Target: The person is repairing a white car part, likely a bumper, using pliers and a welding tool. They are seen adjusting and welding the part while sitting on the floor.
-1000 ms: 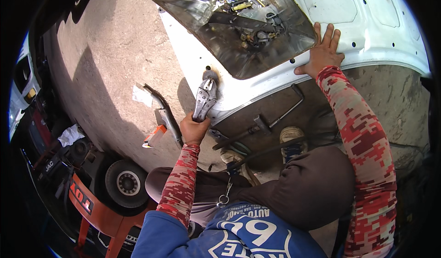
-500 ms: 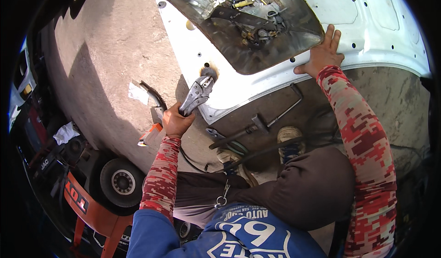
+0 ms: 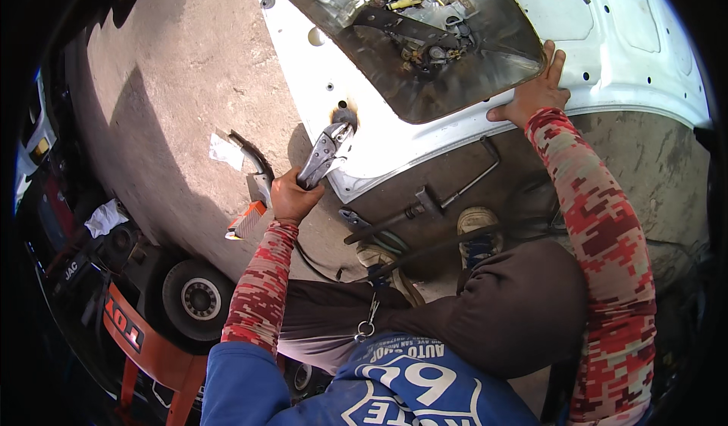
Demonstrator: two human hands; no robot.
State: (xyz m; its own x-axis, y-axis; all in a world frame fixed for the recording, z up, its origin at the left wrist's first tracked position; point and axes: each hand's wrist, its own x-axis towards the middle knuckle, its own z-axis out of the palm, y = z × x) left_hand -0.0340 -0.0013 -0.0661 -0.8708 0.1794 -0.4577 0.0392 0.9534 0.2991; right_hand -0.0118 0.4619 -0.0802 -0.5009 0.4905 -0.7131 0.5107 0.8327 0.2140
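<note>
My left hand (image 3: 296,195) is wrapped round the handles of a pair of locking pliers (image 3: 324,155). The jaws of the pliers sit at a scorched spot near the corner of a white car body panel (image 3: 371,142). My right hand (image 3: 540,92) lies with fingers spread on the panel's edge, beside the rim of a metal tray (image 3: 444,114). Inside that tray are several loose bolts, small fittings and a dark flat metal strip (image 3: 406,29). Whether the jaws are clamped on the panel's metal I cannot tell.
On the ground below the panel lie a T-shaped metal tool (image 3: 428,202), a second pliers-like tool (image 3: 354,218) and a black cable (image 3: 447,244) near my shoes. Left of my hand are an orange box (image 3: 246,220) and a white scrap (image 3: 226,151). An orange vehicle part (image 3: 125,321) and wheel (image 3: 199,299) stand lower left.
Almost nothing differs. The panel and tray appear shifted very slightly to the right in view; both hands keep their places on the pliers and panel.
</note>
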